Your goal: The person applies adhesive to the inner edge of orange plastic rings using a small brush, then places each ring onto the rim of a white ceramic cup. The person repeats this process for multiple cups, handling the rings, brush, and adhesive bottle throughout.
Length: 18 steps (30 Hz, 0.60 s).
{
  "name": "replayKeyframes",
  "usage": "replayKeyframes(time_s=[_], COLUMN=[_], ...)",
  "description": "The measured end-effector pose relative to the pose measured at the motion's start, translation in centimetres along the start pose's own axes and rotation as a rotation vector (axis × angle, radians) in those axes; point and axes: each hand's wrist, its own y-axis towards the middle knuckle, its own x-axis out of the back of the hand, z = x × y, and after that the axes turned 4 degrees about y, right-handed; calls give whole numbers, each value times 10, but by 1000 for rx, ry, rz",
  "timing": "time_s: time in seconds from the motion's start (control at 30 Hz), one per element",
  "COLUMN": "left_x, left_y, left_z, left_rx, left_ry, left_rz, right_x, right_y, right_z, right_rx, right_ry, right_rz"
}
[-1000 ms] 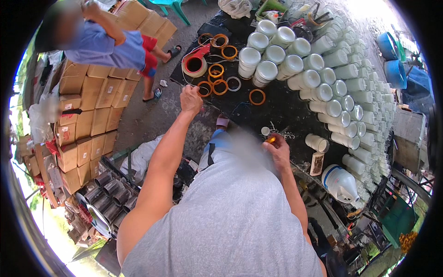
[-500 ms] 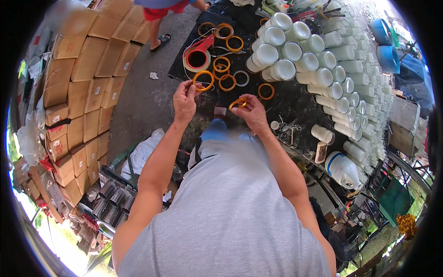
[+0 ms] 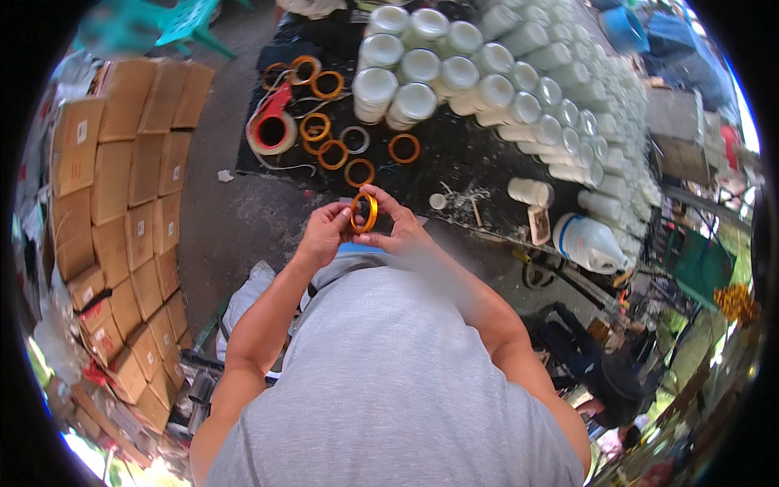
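A glossy orange-gold ring (image 3: pixel 372 213) stands nearly upright between my hands, above the near edge of the dark table. My left hand (image 3: pixel 326 234) pinches its left side with thumb and fingers. From the other side, my right hand (image 3: pixel 391 223) has its fingers curved round the ring's top and bottom. Whether a second ring sits against it I cannot tell. On the table ahead lie several similar rings (image 3: pixel 359 172) and one grey ring (image 3: pixel 355 140). Left of them is a red tape dispenser (image 3: pixel 276 103) with a roll of clear tape.
Pale, frosted round jars (image 3: pixel 418 65) stand in rows and stacks across the far right. A white jug (image 3: pixel 588 243) and a small block (image 3: pixel 539 225) are at the table's right edge. Cardboard boxes (image 3: pixel 114 162) form a wall on the left. Behind at right is another person (image 3: pixel 613 385).
My hands, apart before with a ring in each, have come together on one visible ring. A ring now lies on the table near where my right hand was. The view has shifted right.
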Motion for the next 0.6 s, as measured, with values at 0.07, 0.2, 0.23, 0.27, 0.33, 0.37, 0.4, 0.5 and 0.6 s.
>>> replayKeyframes(time_s=[0.07, 0.2, 0.23, 0.27, 0.33, 0.37, 0.4, 0.5, 0.6], left_x=[-27, -71, -77, -76, -79, -82, -83, -90, -92], left_y=[1, -1, -2, 4, 16, 19, 23, 25, 23], left_z=[8, -18, -27, -22, -12, -6, -3, -2, -11], left_rx=[72, 202, 286, 277, 250, 256, 240, 198, 229], left_ry=[-10, -41, -103, -14, 159, 181, 158, 48, -69], left_rz=[51, 179, 262, 308, 387, 337, 351, 345, 332], right_x=[10, 32, 36, 41, 46, 46, 51, 69, 89], right_y=[-13, -41, -48, -54, -63, -67, -73, -94, -120], right_z=[-4, 0, -6, -8, -9, -12, -14, -36, -112], right_rx=[-39, 18, 75, 89, 124, 132, 71, -128, -261], right_ry=[48, -41, -134, -174, -251, -292, -183, 90, -208], right_rz=[-37, -179, -217, -206, -172, -173, -206, -350, -683])
